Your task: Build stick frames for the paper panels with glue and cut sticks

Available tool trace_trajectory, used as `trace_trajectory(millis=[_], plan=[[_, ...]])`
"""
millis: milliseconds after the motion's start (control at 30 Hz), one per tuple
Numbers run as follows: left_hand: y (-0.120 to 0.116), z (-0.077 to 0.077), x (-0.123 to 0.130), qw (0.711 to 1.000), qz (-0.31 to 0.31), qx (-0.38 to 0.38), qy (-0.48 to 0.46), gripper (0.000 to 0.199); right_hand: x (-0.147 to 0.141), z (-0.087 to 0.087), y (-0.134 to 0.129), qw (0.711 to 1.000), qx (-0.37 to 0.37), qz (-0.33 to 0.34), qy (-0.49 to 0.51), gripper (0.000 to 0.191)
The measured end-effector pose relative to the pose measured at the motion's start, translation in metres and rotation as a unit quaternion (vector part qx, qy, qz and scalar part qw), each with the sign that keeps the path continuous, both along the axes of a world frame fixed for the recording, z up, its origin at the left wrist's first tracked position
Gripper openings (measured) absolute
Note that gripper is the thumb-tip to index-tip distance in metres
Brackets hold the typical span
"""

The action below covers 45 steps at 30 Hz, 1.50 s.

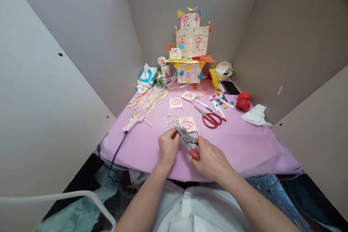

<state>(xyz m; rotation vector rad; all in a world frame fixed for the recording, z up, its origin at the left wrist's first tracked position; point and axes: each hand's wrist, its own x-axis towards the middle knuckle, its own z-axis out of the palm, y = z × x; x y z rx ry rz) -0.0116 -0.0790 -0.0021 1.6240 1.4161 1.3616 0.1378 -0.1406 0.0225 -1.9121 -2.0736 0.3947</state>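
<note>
My right hand [210, 157] is wrapped round the red-handled pliers-like cutters [186, 138], whose grey jaws point up and left. Close to the jaw tips, my left hand [168, 146] is closed in a pinch; what its fingers hold is too small to make out. Just beyond the cutters lies a white panel with a red drawing and stick edges [191, 124]. Short cut sticks [172, 120] lie to its left. Farther back are a second framed panel [176, 103] and a third, tilted one [189, 95].
A decorated paper-and-stick tower [189, 73] stands at the back. Loose sticks [153, 99] and a corded pink glue gun [133, 122] lie left. Red scissors [212, 119], markers [216, 107], red yarn [243, 104], a phone [230, 87] and crumpled tissue [255, 115] lie right.
</note>
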Motion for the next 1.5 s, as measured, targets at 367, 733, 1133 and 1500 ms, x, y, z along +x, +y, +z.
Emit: trace_trajectory(millis=[367,733,1133,1500], plan=[[-0.002,-0.002,0.005,0.997,0.004,0.042,0.070,0.020,0.006,-0.015,0.003,1.000,-0.010,-0.005,0.015,0.021],[0.000,-0.004,0.008,0.998,0.006,0.038,0.056,0.018,0.010,-0.021,0.003,0.998,0.002,-0.031,0.047,0.014],[0.004,0.001,0.010,0.955,-0.055,-0.148,-0.253,0.029,0.047,-0.011,0.005,0.979,0.019,-0.095,0.181,0.018],[0.055,0.011,0.000,0.997,-0.073,-0.015,0.006,0.015,0.085,-0.013,0.019,0.982,0.042,-0.164,0.089,0.019]])
